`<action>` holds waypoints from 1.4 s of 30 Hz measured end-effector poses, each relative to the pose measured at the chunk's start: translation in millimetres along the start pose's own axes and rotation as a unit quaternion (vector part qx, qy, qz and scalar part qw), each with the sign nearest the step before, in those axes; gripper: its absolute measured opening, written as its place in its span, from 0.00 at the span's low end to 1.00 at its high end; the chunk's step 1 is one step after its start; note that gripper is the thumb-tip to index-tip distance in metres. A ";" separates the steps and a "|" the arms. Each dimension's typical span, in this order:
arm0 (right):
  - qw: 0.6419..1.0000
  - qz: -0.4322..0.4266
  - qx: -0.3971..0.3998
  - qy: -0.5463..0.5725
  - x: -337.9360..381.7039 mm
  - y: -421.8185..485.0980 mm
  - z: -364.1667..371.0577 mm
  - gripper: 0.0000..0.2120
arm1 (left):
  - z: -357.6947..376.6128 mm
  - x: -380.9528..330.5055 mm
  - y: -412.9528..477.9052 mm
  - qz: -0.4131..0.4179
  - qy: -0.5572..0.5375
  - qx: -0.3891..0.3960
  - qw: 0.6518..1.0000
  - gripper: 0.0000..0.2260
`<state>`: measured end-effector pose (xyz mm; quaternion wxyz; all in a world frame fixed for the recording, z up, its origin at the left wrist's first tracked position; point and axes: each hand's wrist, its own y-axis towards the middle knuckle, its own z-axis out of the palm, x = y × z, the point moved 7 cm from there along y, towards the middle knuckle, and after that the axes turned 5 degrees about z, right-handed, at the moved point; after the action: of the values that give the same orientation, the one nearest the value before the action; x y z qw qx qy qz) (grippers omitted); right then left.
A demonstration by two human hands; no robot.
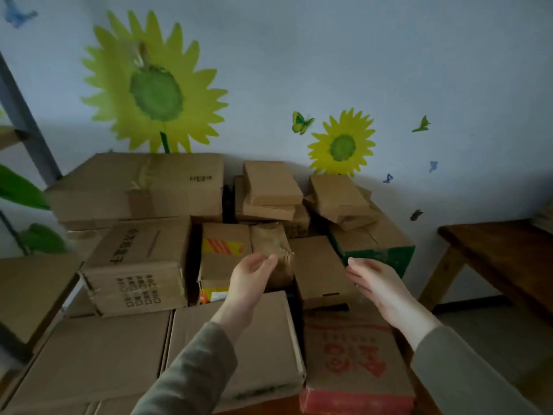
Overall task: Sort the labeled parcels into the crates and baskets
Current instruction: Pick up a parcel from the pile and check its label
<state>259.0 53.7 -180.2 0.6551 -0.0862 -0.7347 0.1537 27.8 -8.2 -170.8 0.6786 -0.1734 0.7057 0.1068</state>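
Red-printed carton (356, 354) bears illegible lettering; left hand (251, 283), right hand (377, 286) hover empty.

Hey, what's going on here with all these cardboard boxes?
A person is reaching with both bare hands over a pile of brown cardboard boxes stacked against a wall. The left hand, fingers loosely curved, is right beside a crumpled brown paper-wrapped parcel; whether it touches it is unclear. The right hand is open over a plain flat cardboard box. Neither hand holds anything yet, and no crates or baskets are in view.
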 end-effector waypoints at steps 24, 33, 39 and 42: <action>0.997 -0.046 -0.016 -0.065 101.4 176.0 68.8 0.25 | -9.9 -62.1 177.9 0.038 0.142 -0.050 0.988 0.27; 0.992 -0.060 -0.012 -0.115 112.4 210.6 97.0 0.22 | 0.4 -55.7 213.7 0.027 0.185 -0.046 0.981 0.21; 0.994 -0.083 -0.015 -0.067 121.8 211.3 100.1 0.19 | -1.2 -61.6 211.5 0.029 0.151 -0.093 0.984 0.16; 0.997 -0.078 -0.017 0.015 126.6 209.9 95.2 0.18 | 0.1 -68.4 202.2 0.054 0.082 -0.111 0.989 0.20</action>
<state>133.1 281.3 -141.8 0.6746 -0.0419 -0.7317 0.0882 -49.7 184.0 -119.9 0.5881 -0.2175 0.7512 0.2062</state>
